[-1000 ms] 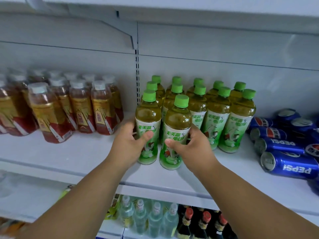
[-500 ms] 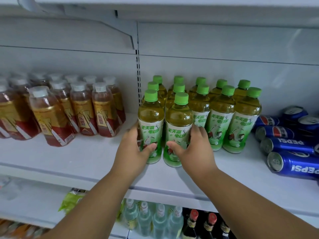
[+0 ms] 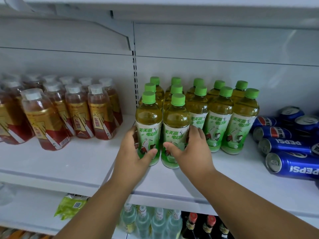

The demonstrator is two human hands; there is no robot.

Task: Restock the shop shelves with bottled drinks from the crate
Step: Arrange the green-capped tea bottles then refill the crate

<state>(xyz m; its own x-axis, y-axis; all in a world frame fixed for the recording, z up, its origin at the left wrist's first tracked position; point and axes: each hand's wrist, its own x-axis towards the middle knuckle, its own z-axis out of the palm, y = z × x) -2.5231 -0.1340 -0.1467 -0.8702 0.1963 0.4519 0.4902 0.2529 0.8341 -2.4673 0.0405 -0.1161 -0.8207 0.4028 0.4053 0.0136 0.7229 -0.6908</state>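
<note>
Shelf: white metal shelf (image 3: 82, 163) ran across the middle of the frame, with a white back panel and a slotted upright behind it
Green bottles: a block of green-capped bottles stood upright at centre, rows running back to the panel
Left front bottle (image 3: 148, 125): stood at the front left corner of the block, touching its neighbour on the right
Right front bottle (image 3: 175, 128): stood just beside it, a little nearer the shelf edge
Left hand (image 3: 133, 152): wrapped round the lower part of the left front bottle, thumb across the label, fingers behind on the far side
Right hand (image 3: 191, 150): wrapped round the lower part of the right front bottle, thumb on the label front, fingers curled round its right side against the next bottle
Bases: both front bottles seemed to rest on the shelf, though the hands hid part of each base
Brown bottles (image 3: 76, 114): white-capped, red and gold labels, grouped at the left of the frame, well apart from the green block
Cans (image 3: 293, 163): blue Pepsi cans lay on their sides at the right edge, stacked
Lower shelf: clear bottles (image 3: 151, 223) and dark red-capped bottles (image 3: 203, 226) showed at the bottom centre, a green packet (image 3: 70, 206) at lower left
</note>
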